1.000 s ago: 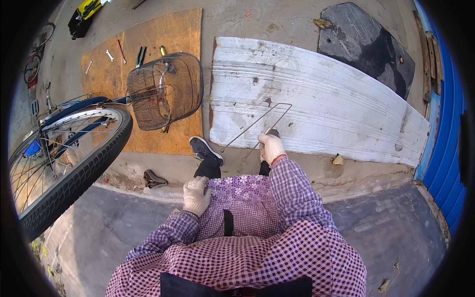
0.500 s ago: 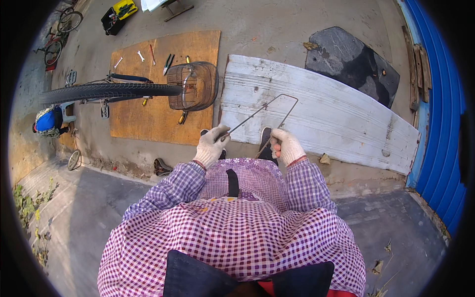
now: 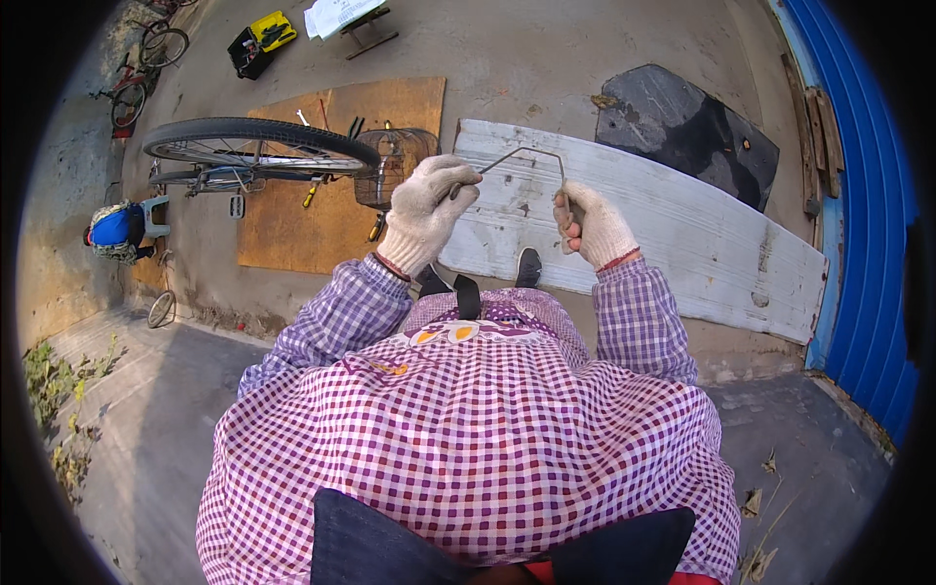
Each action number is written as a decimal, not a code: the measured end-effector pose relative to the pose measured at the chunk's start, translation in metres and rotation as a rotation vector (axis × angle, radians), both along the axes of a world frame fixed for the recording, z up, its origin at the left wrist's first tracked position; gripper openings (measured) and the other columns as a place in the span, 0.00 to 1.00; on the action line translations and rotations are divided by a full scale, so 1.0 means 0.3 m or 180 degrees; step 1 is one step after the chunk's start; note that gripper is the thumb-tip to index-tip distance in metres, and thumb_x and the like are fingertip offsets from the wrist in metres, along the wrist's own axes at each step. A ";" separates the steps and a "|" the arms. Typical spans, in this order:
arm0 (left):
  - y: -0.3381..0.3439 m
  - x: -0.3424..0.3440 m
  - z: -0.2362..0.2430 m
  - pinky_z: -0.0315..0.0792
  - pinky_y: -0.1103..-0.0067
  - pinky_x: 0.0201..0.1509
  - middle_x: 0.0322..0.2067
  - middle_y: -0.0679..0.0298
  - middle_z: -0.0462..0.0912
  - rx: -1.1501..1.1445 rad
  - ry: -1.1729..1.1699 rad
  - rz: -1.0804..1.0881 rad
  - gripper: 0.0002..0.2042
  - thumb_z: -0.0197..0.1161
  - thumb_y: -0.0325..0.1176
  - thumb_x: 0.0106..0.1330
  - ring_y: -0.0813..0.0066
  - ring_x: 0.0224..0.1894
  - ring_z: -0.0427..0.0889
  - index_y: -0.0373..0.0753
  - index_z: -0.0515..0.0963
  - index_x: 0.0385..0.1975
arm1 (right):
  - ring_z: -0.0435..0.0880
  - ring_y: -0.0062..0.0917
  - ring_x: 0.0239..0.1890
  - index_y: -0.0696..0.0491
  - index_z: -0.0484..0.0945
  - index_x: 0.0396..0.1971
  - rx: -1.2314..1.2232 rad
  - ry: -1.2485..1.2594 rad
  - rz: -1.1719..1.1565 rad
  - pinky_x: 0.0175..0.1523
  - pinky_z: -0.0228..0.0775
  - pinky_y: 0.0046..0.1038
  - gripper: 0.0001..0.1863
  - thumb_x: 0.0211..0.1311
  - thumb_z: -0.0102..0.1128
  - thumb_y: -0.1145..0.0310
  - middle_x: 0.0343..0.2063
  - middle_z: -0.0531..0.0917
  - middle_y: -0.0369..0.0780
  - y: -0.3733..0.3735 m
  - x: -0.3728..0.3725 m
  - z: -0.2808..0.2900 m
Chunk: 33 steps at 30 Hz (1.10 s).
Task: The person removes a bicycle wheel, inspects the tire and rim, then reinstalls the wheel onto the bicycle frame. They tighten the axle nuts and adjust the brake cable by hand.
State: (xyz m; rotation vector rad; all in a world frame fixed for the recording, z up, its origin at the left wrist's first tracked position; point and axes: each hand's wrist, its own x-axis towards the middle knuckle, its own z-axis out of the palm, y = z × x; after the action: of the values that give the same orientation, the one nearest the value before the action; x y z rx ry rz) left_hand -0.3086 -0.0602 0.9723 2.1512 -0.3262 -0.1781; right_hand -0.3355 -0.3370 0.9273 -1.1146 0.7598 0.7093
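A thin U-shaped bent metal rod (image 3: 525, 150) is held up before me, its crosspiece pointing away. One leg runs into my left hand (image 3: 427, 208), whose white-gloved fingers are closed around it. My right hand (image 3: 595, 222), in a similar glove with some bare fingertips showing, grips the other leg. Both leg ends are mostly hidden by the gloves. Left of my left hand is a bicycle wheel (image 3: 255, 125) with a black tyre, part of a bicycle whose wire basket (image 3: 398, 156) rests on a brown board (image 3: 283, 234).
Beneath the rod lies a long white panel (image 3: 673, 214), with a dark sheet (image 3: 673, 122) beyond it. A screwdriver (image 3: 310, 196) and other tools lie on the brown board. An open toolbox (image 3: 255, 51) stands far left. A person in blue (image 3: 119, 226) is at the left wall. A blue corrugated wall (image 3: 868, 185) rises right.
Both hands have risen away from my body with the rod, and the rod's legs look shorter from this angle. My view has shifted, so the bicycle wheel shows more of its side.
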 end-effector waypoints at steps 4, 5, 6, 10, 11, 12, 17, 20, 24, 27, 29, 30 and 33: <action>0.084 0.038 0.076 0.80 0.75 0.51 0.45 0.57 0.87 -0.0046 0.0119 0.0120 0.09 0.67 0.27 0.67 0.66 0.46 0.87 0.32 0.86 0.45 | 0.65 0.12 0.14 0.51 0.79 0.33 0.0000 -0.0028 0.0174 0.19 0.58 0.20 0.18 0.75 0.54 0.52 0.20 0.74 0.31 0.114 0.021 0.047; 0.121 0.047 0.088 0.80 0.75 0.51 0.44 0.58 0.88 0.0037 0.0315 0.0272 0.09 0.67 0.27 0.67 0.67 0.46 0.87 0.32 0.86 0.45 | 0.65 0.12 0.15 0.51 0.80 0.32 0.0124 -0.0103 0.0281 0.19 0.59 0.20 0.18 0.74 0.54 0.52 0.20 0.75 0.31 0.147 0.023 0.050; 0.147 0.050 0.093 0.80 0.77 0.49 0.42 0.58 0.88 -0.0055 0.0148 0.0282 0.09 0.67 0.27 0.68 0.70 0.44 0.87 0.32 0.86 0.45 | 0.66 0.12 0.15 0.53 0.80 0.34 -0.0017 -0.0220 0.0302 0.20 0.61 0.22 0.17 0.73 0.55 0.54 0.21 0.75 0.32 0.169 0.023 0.056; 0.211 0.004 0.098 0.79 0.80 0.44 0.39 0.59 0.87 -0.0075 0.0190 0.0198 0.09 0.66 0.27 0.71 0.75 0.40 0.86 0.30 0.84 0.46 | 0.71 0.15 0.19 0.59 0.81 0.40 -0.0855 -0.0306 0.0649 0.23 0.65 0.23 0.19 0.72 0.56 0.56 0.22 0.77 0.33 0.192 -0.014 0.085; 0.222 -0.008 0.097 0.80 0.78 0.45 0.39 0.59 0.87 -0.0170 0.0423 0.0437 0.09 0.66 0.28 0.71 0.73 0.40 0.87 0.31 0.84 0.46 | 0.72 0.15 0.20 0.60 0.81 0.41 -0.0816 -0.0433 0.0739 0.24 0.66 0.23 0.19 0.72 0.56 0.56 0.23 0.77 0.33 0.187 -0.026 0.091; 0.234 -0.019 0.094 0.80 0.77 0.46 0.39 0.58 0.87 -0.0256 0.0597 0.0608 0.09 0.67 0.29 0.70 0.72 0.41 0.87 0.31 0.85 0.45 | 0.73 0.15 0.21 0.61 0.81 0.42 -0.0901 -0.0447 0.0816 0.24 0.67 0.23 0.19 0.72 0.57 0.57 0.23 0.78 0.33 0.179 -0.038 0.093; 0.286 -0.044 0.035 0.81 0.80 0.44 0.38 0.62 0.87 -0.0095 0.0603 0.0991 0.08 0.64 0.28 0.74 0.77 0.39 0.87 0.32 0.83 0.47 | 0.78 0.16 0.25 0.62 0.82 0.49 -0.1061 -0.0472 0.1069 0.27 0.71 0.24 0.22 0.68 0.61 0.58 0.27 0.82 0.35 0.154 -0.062 0.028; 0.290 -0.054 -0.011 0.81 0.79 0.46 0.39 0.61 0.87 -0.0188 0.0537 0.1054 0.08 0.66 0.27 0.73 0.75 0.40 0.87 0.31 0.83 0.46 | 0.81 0.18 0.27 0.62 0.82 0.54 -0.1282 -0.0562 0.1349 0.31 0.75 0.25 0.24 0.67 0.62 0.59 0.31 0.85 0.37 0.148 -0.063 -0.027; 0.288 -0.068 -0.008 0.81 0.77 0.48 0.40 0.59 0.87 -0.0430 0.0660 0.1029 0.08 0.67 0.28 0.71 0.72 0.42 0.87 0.31 0.85 0.45 | 0.85 0.23 0.35 0.60 0.81 0.58 -0.1872 -0.1407 0.1478 0.43 0.78 0.28 0.27 0.64 0.64 0.59 0.39 0.88 0.41 0.221 -0.076 -0.039; 0.312 -0.071 0.032 0.80 0.76 0.49 0.40 0.58 0.87 -0.0199 0.0677 0.0627 0.08 0.68 0.29 0.70 0.68 0.42 0.87 0.32 0.85 0.44 | 0.86 0.27 0.39 0.59 0.82 0.58 -0.2227 -0.1786 0.1383 0.49 0.78 0.31 0.28 0.63 0.64 0.58 0.42 0.89 0.43 0.319 -0.085 -0.007; 0.342 -0.084 0.060 0.80 0.75 0.48 0.40 0.57 0.86 -0.0154 0.0537 0.0446 0.09 0.68 0.29 0.69 0.67 0.42 0.87 0.32 0.85 0.43 | 0.85 0.27 0.38 0.59 0.82 0.58 -0.2088 -0.1693 0.1399 0.49 0.78 0.31 0.26 0.64 0.62 0.59 0.41 0.89 0.43 0.383 -0.087 0.011; 0.357 -0.090 0.070 0.81 0.76 0.47 0.40 0.58 0.86 -0.0109 0.0532 0.0375 0.08 0.68 0.28 0.69 0.69 0.42 0.87 0.32 0.85 0.44 | 0.85 0.26 0.37 0.58 0.82 0.57 -0.1886 -0.1541 0.1431 0.48 0.77 0.30 0.25 0.65 0.61 0.59 0.41 0.89 0.43 0.408 -0.087 0.017; 0.394 -0.111 0.084 0.81 0.76 0.46 0.41 0.58 0.86 -0.0258 0.0855 0.0254 0.07 0.67 0.27 0.70 0.71 0.41 0.87 0.33 0.85 0.44 | 0.86 0.22 0.40 0.60 0.81 0.56 -0.1348 -0.1122 0.1206 0.44 0.77 0.26 0.21 0.72 0.58 0.62 0.41 0.87 0.42 0.462 -0.109 0.023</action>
State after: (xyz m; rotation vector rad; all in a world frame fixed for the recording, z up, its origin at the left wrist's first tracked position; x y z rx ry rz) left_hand -0.3418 0.0579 0.9976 2.0256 -0.0906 -0.3967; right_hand -0.3682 -0.1985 0.9341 -1.7471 0.4044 0.6528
